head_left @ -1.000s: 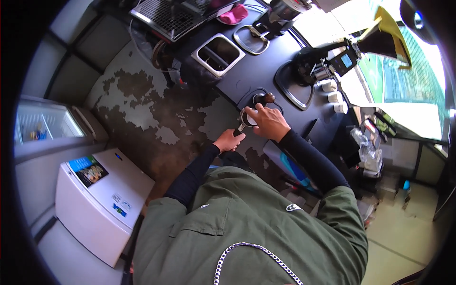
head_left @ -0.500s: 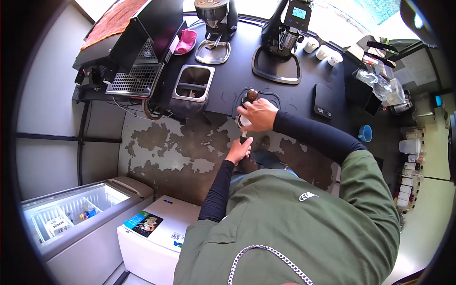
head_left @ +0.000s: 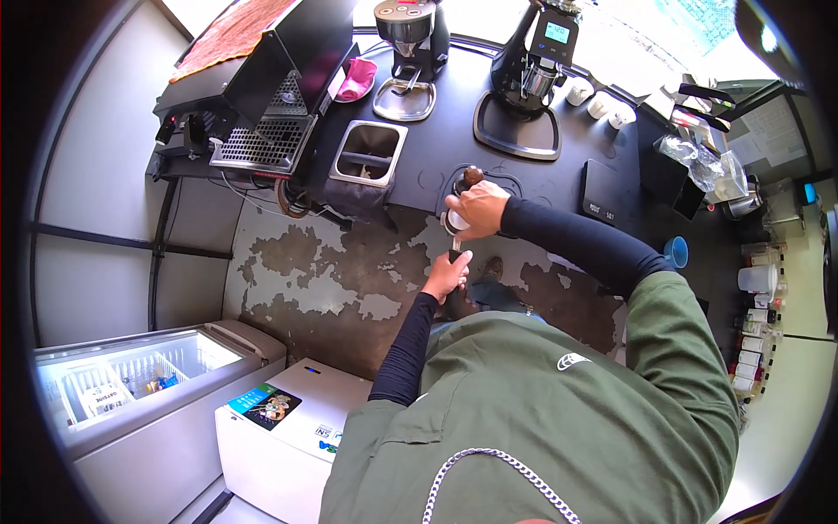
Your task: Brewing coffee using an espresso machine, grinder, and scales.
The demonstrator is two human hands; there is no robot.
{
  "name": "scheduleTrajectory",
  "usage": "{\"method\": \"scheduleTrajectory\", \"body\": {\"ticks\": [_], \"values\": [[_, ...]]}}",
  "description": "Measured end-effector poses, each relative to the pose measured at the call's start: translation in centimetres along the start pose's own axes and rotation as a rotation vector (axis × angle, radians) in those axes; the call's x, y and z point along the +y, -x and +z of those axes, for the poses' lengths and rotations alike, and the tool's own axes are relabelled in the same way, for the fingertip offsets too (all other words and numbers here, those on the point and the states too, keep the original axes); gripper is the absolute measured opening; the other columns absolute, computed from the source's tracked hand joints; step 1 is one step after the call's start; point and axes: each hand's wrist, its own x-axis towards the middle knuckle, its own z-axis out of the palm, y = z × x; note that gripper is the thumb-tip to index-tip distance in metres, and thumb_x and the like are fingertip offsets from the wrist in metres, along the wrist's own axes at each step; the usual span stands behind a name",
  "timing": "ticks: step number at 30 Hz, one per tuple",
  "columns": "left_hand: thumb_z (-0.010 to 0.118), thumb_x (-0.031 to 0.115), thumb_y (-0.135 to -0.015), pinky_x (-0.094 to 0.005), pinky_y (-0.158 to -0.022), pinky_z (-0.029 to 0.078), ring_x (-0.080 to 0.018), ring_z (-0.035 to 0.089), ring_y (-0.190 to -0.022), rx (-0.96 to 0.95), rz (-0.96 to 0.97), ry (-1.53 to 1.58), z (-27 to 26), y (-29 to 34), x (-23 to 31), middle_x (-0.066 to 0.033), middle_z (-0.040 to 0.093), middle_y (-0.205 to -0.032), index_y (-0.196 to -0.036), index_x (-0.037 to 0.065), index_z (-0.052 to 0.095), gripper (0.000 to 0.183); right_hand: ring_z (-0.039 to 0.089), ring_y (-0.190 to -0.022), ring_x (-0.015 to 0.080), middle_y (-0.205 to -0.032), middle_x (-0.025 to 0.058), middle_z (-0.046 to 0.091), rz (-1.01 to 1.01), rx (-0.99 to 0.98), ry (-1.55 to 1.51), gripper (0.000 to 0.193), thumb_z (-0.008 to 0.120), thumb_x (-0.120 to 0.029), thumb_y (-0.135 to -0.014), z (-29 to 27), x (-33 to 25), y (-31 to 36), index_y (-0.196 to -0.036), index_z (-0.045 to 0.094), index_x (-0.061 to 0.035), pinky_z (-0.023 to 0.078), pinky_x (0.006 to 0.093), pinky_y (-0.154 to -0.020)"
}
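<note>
Black-handled portafilter (head_left: 456,245), silvery-necked, round-headed, probably metal, partly covered.

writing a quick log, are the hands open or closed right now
Left hand: closed, holding a black handle.
Right hand: fingers bent at a white round piece; whether it grips cannot be told.

Bright daylight, glaring window (head_left: 637,44), fisheye-bent edges
</note>
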Motion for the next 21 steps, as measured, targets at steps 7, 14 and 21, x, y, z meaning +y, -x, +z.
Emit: {"method": "scheduleTrajectory", "body": {"ticks": [7, 14, 21], "values": [[0.065, 0.034, -0.102, -0.0273, -0.049, 0.042, -0.0052, 0.044, -0.051, -0.025, 0.007, 0.003, -0.2, -0.4, -0.1, 0.0058, 0.047, -0.064, -0.086, 0.012, 0.047, 0.033, 0.071, -0.08, 0.0363, -0.101, 0.0206, 0.062, -0.191, 0.203, 0.121, 0.071, 0.083, -0.043, -0.072, 1.5, 0.1, 0.2, -0.127, 0.055, -0.0099, 0.056, 0.0475, -0.071], [0.065, 0.034, -0.101, -0.0267, -0.049, 0.042, -0.0051, 0.045, -0.05, 0.009, -0.023, 0.043, -0.3, -0.2, 0.0, 0.0056, 0.048, -0.064, -0.086, 0.012, 0.048, 0.032, 0.071, -0.074, 0.0359, -0.094, 0.023, 0.064, 0.177, 0.032, -0.089, 0.057, 0.078, -0.034, -0.077, -0.4, -1.1, 0.0, -0.123, 0.058, -0.006, 0.055, 0.048, -0.07], [0.065, 0.032, -0.101, -0.0266, -0.047, 0.041, -0.0056, 0.046, -0.049, 0.013, 0.007, 0.042, 0.3, -1.2, -0.8, 0.0048, 0.05, -0.065, -0.088, 0.011, 0.051, 0.029, 0.072, -0.065, 0.0338, -0.066, 0.0164, 0.069, 0.118, 0.202, 0.048, 0.059, 0.067, -0.055, -0.082, 0.6, -1.2, -0.8, -0.101, 0.072, 0.0003, 0.056, 0.0446, -0.064]]}}
